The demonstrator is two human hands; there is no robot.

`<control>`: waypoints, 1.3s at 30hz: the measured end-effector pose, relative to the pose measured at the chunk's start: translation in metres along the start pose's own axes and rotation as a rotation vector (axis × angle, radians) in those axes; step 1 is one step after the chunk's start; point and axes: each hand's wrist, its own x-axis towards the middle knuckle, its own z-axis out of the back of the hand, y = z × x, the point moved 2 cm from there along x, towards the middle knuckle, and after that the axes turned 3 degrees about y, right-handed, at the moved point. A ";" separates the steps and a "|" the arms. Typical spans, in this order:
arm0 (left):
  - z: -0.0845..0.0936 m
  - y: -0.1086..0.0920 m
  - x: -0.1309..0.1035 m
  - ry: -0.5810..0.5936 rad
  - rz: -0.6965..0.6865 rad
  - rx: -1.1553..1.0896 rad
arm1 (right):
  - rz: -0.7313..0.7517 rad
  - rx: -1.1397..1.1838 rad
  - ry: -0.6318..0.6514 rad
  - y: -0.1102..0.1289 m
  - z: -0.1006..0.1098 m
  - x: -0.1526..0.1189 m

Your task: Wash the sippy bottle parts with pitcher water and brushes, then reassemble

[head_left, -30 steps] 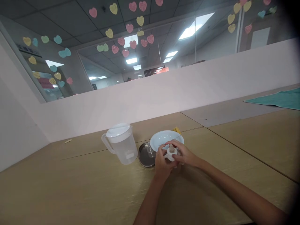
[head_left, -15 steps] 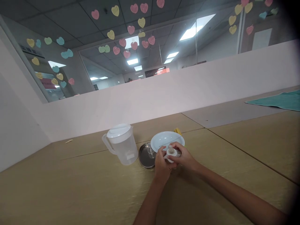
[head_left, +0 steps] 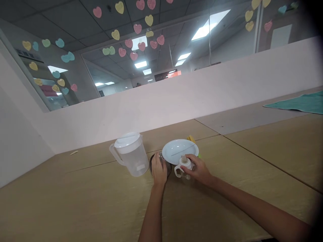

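Observation:
My right hand [head_left: 198, 169] holds a small clear cup [head_left: 185, 163] with a white lid, a spout and white side handles; the cup is upright, just in front of the white oval plate [head_left: 176, 148]. Over the round dark metal dish [head_left: 168, 170], my left hand [head_left: 159, 168] has its fingers bent down around a clear object [head_left: 160, 156], which they mostly hide. The dish sits partly under the plate's left edge. A thin straight line crosses the plate; whether it is an object or a mark is unclear.
A clear pitcher [head_left: 135, 159] with a white lid stands left of the dish. Yellow sticks [head_left: 191, 138] and a bit of green [head_left: 199, 155] show by the plate. A teal cloth [head_left: 300, 102] lies far right, and a small flat piece [head_left: 74, 152] far left.
My left hand has let go of the cup and moved left onto the clear object in the metal dish. My right hand still holds the cup. The camera view has shifted slightly.

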 end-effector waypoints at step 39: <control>0.000 -0.093 -0.031 -0.057 -0.604 -0.022 | 0.169 -0.060 -0.059 -0.007 -0.003 -0.016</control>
